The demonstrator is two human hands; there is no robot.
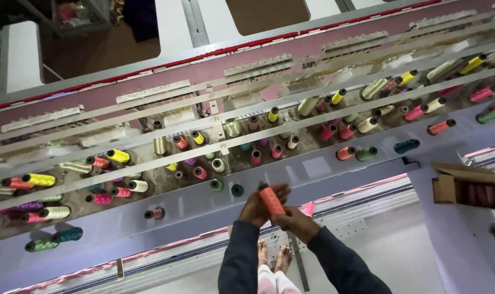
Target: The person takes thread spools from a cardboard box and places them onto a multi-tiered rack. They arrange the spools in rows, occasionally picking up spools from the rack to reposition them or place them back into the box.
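Both of my hands hold one orange thread spool [271, 200] in front of me, just below a long grey rack [204, 201] of thread spools. My left hand [256, 207] wraps the spool from the left and behind. My right hand [296, 222] grips its lower end from the right. The spool is tilted, its dark top end pointing up toward the rack. Closest to it on the rack are a green spool [217, 185] and a teal spool [237, 190]. Dark sleeves cover both of my forearms.
The rack carries several spools in yellow, pink, green, gold and purple under slanted metal bars [220, 146]. An open cardboard box [468, 187] with reddish spools sits at right. Below lie the machine bed [367, 207] and my bare feet [273, 257] on a pale floor.
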